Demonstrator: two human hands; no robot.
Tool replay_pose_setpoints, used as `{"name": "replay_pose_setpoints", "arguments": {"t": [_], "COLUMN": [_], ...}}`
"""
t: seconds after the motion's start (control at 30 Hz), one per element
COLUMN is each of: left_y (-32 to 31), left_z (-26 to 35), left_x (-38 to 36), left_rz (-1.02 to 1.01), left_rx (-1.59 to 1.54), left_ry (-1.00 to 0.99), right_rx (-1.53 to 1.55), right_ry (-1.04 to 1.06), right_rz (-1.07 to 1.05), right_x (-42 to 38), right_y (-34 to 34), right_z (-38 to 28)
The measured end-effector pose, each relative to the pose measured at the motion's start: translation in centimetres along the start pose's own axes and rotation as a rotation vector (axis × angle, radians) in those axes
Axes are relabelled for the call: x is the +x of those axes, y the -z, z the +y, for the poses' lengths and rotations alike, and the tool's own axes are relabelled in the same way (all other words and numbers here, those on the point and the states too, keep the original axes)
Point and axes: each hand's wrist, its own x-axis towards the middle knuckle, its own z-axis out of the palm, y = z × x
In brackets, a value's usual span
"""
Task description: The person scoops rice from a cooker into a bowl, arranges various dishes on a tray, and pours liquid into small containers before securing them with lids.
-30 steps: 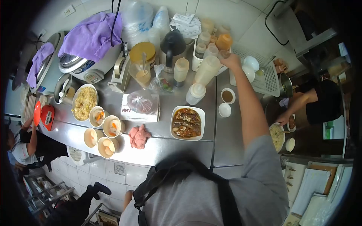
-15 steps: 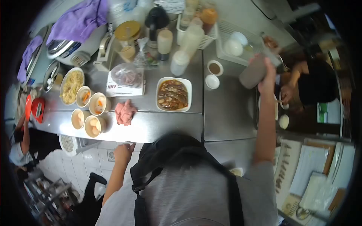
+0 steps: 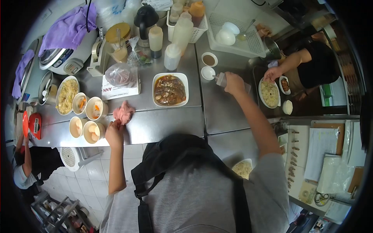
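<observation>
My right hand [image 3: 235, 84] is closed round a squeeze bottle [image 3: 222, 80], tilted with its nozzle pointing left at a small white bowl [image 3: 208, 73]. A second small bowl [image 3: 210, 59] of brown sauce sits just behind that one. At the counter's front edge, my left hand [image 3: 114, 134] has its fingers closed at the lower end of a crumpled pink cloth [image 3: 124, 112]. Between the hands stands a square white dish [image 3: 170, 89] of food in brown sauce. Several paper cups [image 3: 94, 109] with food are left of the cloth.
A co-worker's hand [image 3: 273, 73] reaches over an oval plate [image 3: 269, 94] of food at right. Squeeze bottles [image 3: 172, 56], a white basket [image 3: 233, 42] and a rice cooker [image 3: 70, 62] line the back. A white stool [image 3: 72, 158] stands below the counter at left.
My right hand has brought the bottle left and tilted it toward the small white bowl. My left hand has risen from below the counter edge to the pink cloth. The co-worker's arm has moved over the plate.
</observation>
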Motion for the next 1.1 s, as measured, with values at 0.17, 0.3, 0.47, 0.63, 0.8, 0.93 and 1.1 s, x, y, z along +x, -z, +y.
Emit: {"name": "replay_pose_setpoints", "arguments": {"t": [0.17, 0.3, 0.47, 0.63, 0.8, 0.93, 1.1], "left_y": [0.9, 0.4, -0.4, 1.9, 0.5, 1.8, 0.7], "left_z": [0.4, 0.3, -0.2, 2.5, 1.8, 4.6, 5.8], "left_x": [0.0, -0.5, -0.7, 0.0, 0.6, 1.0, 0.9], "left_rz": [-0.081, -0.038, 0.023, -0.034, 0.007, 0.082, 0.092], "left_rx": [0.049, -0.076, -0.069, -0.142, -0.107, -0.204, -0.288], "left_ry": [0.086, 0.107, 0.037, 0.126, 0.017, 0.035, -0.121], "right_rx": [-0.180, -0.295, -0.329, -0.334, -0.297, -0.253, 0.023], "right_ry": [0.027, 0.020, -0.022, -0.038, -0.051, -0.060, -0.186], "right_rz": [0.022, 0.014, -0.028, -0.045, -0.032, -0.007, -0.013], "right_x": [2.1, 3.0, 3.9, 3.8, 3.8, 3.1, 1.5], "right_y": [-0.6, -0.3, -0.2, 0.0, -0.8, -1.3, -1.3], "right_z": [-1.0, -1.9, -1.7, -1.2, -0.6, -0.4, -0.3]}}
